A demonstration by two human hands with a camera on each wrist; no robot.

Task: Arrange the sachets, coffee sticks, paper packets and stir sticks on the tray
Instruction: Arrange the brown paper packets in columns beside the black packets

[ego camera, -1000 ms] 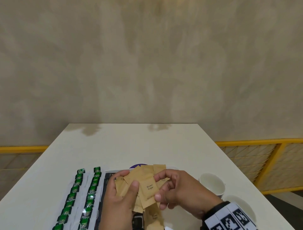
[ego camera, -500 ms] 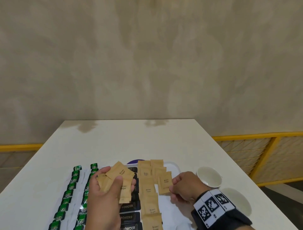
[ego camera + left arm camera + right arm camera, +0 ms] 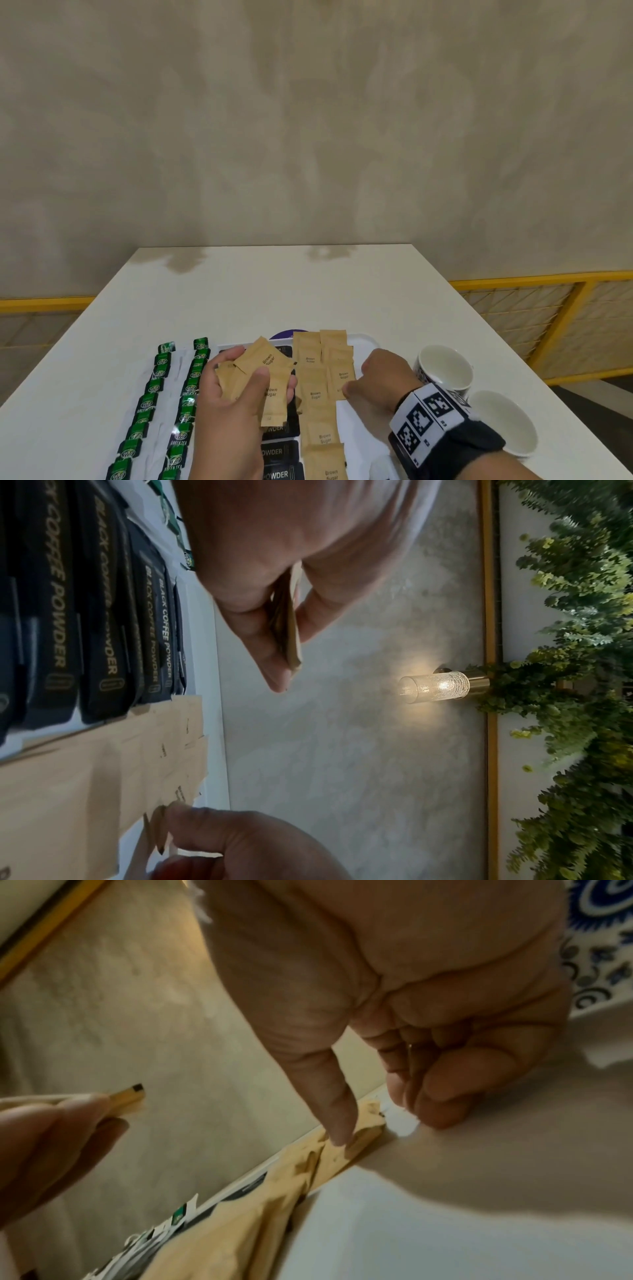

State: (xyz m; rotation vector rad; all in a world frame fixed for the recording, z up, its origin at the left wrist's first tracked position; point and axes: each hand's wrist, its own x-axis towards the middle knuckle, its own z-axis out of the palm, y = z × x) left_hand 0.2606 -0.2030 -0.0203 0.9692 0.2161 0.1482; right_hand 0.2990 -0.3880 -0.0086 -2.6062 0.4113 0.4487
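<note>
My left hand [image 3: 239,394] grips a fanned bunch of brown sugar packets [image 3: 265,366] above the black coffee powder sachets [image 3: 277,452] on the white tray [image 3: 363,340]. In the left wrist view the bunch [image 3: 291,631] sits edge-on between thumb and fingers. My right hand [image 3: 359,383] is low on the tray. Its thumb lies on one brown sugar packet [image 3: 342,377] in the right-hand column, and its curled fingers sit at that packet's edge [image 3: 363,1137]. More brown packets [image 3: 315,397] lie in a column down the tray.
Two rows of green tea sachets [image 3: 147,404] lie on the white table [image 3: 308,291] left of the tray. A patterned cup [image 3: 445,370] and a white bowl [image 3: 503,421] stand right of my right wrist. Something purple [image 3: 284,333] peeks out behind the tray.
My right hand drew one packet from the bunch and brought it down onto the tray's right-hand column. The left hand moved left with the remaining packets.
</note>
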